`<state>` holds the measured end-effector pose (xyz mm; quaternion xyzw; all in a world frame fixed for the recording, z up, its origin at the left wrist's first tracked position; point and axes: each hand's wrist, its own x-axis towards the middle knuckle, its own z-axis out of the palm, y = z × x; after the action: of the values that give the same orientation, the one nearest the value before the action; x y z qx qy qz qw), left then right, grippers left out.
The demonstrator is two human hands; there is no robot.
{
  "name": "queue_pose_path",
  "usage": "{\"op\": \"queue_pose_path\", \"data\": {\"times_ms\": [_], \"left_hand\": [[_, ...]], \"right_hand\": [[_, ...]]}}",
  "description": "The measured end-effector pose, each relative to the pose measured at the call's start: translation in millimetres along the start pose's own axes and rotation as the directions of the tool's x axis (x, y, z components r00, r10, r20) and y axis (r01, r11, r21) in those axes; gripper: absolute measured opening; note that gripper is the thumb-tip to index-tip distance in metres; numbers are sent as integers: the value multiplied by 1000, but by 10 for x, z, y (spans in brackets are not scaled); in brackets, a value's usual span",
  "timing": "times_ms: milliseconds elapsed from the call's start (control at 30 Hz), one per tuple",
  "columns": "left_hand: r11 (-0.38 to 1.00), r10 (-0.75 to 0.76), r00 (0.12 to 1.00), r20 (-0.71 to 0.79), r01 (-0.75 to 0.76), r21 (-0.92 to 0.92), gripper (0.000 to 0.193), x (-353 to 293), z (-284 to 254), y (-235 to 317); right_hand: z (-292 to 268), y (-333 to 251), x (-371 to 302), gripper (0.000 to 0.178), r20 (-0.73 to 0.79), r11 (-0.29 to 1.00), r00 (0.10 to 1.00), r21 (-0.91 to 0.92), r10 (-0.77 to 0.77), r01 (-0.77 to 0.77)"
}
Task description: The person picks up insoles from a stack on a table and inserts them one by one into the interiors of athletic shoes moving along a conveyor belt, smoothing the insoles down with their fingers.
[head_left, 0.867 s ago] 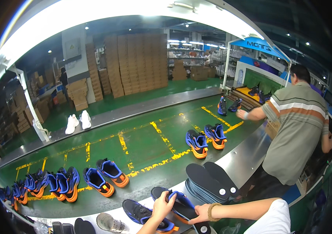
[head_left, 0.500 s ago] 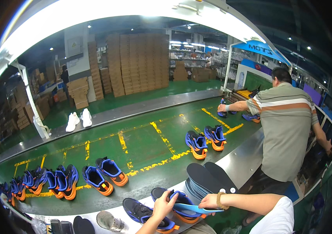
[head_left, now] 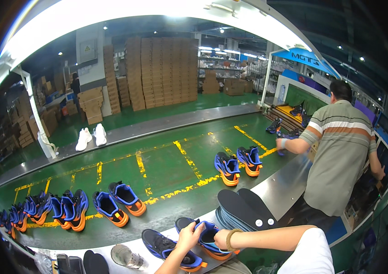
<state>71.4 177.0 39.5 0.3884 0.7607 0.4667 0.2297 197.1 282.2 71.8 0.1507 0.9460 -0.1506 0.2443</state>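
Note:
A black and blue sneaker with an orange sole (head_left: 216,252) stands on the white near ledge in front of me. My left hand (head_left: 188,237) grips its upper by the tongue, fingers closed. Into its opening reaches my right hand (head_left: 223,239), closed around the heel end of a blue insole; most of that insole is hidden by the shoe and my fingers. Just left, partly behind my left forearm, rests the matching sneaker (head_left: 158,244). A stack of dark insoles (head_left: 237,211) lies beyond my right hand.
Pairs of similar sneakers (head_left: 125,196) stand along the green conveyor belt (head_left: 171,173). A clear cup (head_left: 126,256) and dark insoles (head_left: 94,264) sit on the near ledge. White shoes (head_left: 91,138) are on the far metal rail. At right a co-worker (head_left: 340,155) reaches over the belt.
My right hand has moved left and into the shoe's opening, taking the blue insole in with it. The co-worker's left arm has drawn back nearer; the belt's shoes have shifted slightly left.

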Motion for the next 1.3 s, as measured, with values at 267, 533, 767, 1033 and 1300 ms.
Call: {"op": "queue_pose_path", "data": {"times_ms": [267,533,767,1033,1300], "left_hand": [[993,111,994,-21,-110,29,35,230,149,-105],[952,293,952,85,-282,-124,29,245,284,-386],[958,266,946,185,-281,58,45,352,-41,-613],[862,94,971,218,-189,471,61,337,-132,-534],[964,150,937,315,-209,165,55,-9,-197,338]], "right_hand": [[-17,34,-262,22,-47,999,998,20,33,-32],[737,-18,340,25,-391,888,847,422,361,-184],[727,-395,44,40,-658,963,742,-94,129,-251],[557,-138,214,39,-311,839,787,73,533,-540],[408,281,-254,40,-345,919,852,139,394,-369]]}}
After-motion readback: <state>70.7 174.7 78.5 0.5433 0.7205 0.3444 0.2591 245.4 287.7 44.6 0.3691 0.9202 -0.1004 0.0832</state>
